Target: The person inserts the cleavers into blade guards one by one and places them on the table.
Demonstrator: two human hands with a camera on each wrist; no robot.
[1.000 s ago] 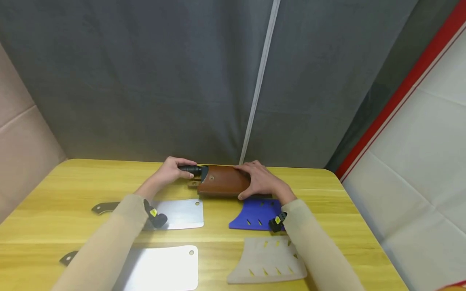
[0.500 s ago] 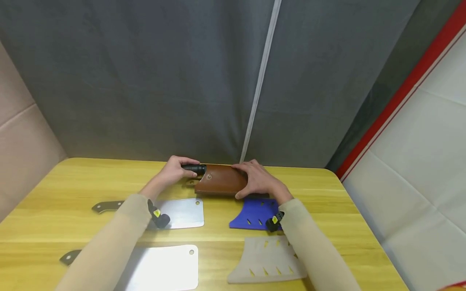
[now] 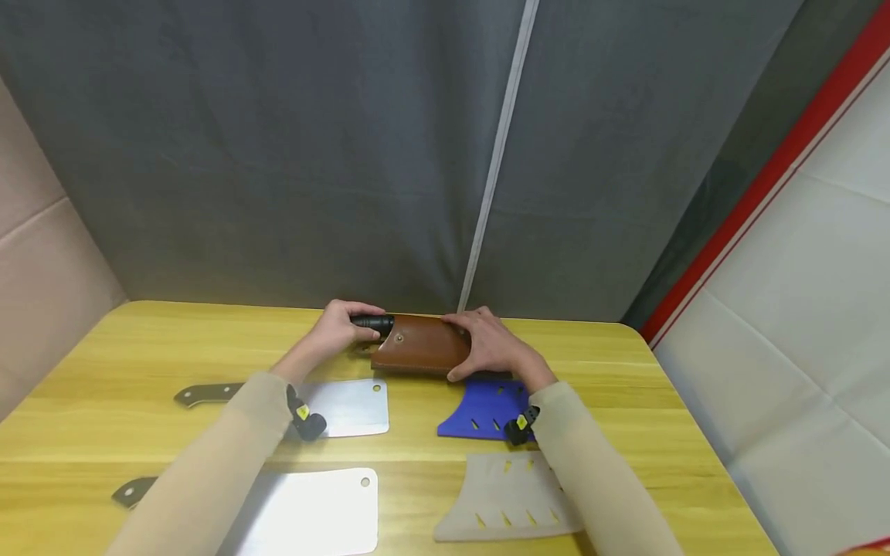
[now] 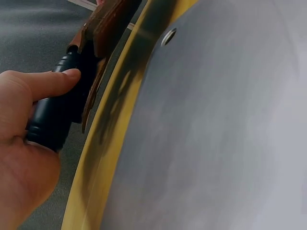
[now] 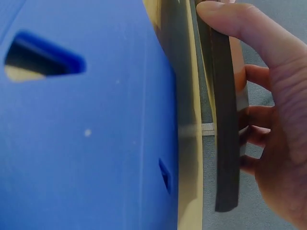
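While gripping: my left hand (image 3: 335, 330) curls round the black handle (image 3: 371, 322).
Right hand (image 3: 487, 345): fingers clasp the brown sheath (image 3: 417, 345).
Sheath: far side of the table (image 3: 104, 363), behind the blue guard (image 3: 487, 408).

Looks like some kind of staged recording booth or test setup rather than a real kitchen. A gray curtain (image 3: 313, 154) is hanging right behind a yellow wooden table (image 3: 660, 386), with a white strip (image 3: 497, 147) running down it, a padded beige panel (image 3: 35, 255) is standing on the left, and a white sheet with red edging (image 3: 799, 255) is closing off the right. Cleavers (image 3: 341, 405) and blade covers (image 3: 511, 494) are lying in neat rows on the table, and small cameras (image 3: 306, 421) are sitting strapped on both wrists.
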